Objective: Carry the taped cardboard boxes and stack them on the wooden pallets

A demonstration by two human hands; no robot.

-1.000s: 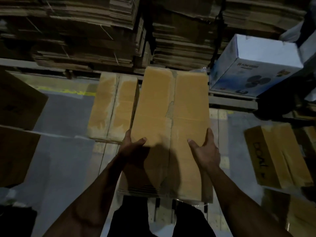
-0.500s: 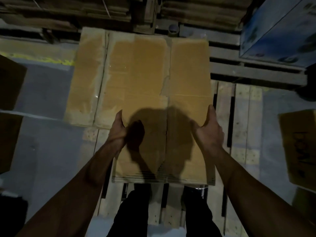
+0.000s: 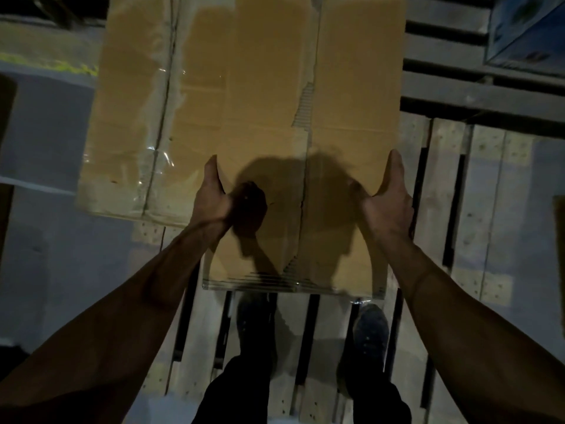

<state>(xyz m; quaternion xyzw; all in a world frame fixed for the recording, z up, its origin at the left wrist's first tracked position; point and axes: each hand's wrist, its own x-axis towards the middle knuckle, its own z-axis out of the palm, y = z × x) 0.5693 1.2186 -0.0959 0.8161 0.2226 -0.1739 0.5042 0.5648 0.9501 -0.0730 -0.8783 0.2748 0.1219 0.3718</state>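
I hold a long taped cardboard box (image 3: 342, 87) by its two sides. My left hand (image 3: 212, 198) presses its left side and my right hand (image 3: 389, 200) presses its right side, fingers hidden under the edges. The box hangs over a light wooden pallet (image 3: 443, 209) on which my feet stand. A second taped cardboard box (image 3: 134, 123) lies on the pallet at the left, right beside the one I carry.
A darker pallet (image 3: 477, 96) lies further back on the right, with a blue and white carton (image 3: 529, 29) on it. Grey floor with a yellow line (image 3: 52, 64) runs along the left. Dark boxes (image 3: 6, 102) show at the far left edge.
My view has tipped down and closer: the stacks behind have left the frame. The carried box has come down over the pallet next to the lying box, my hands shifting to its sides.
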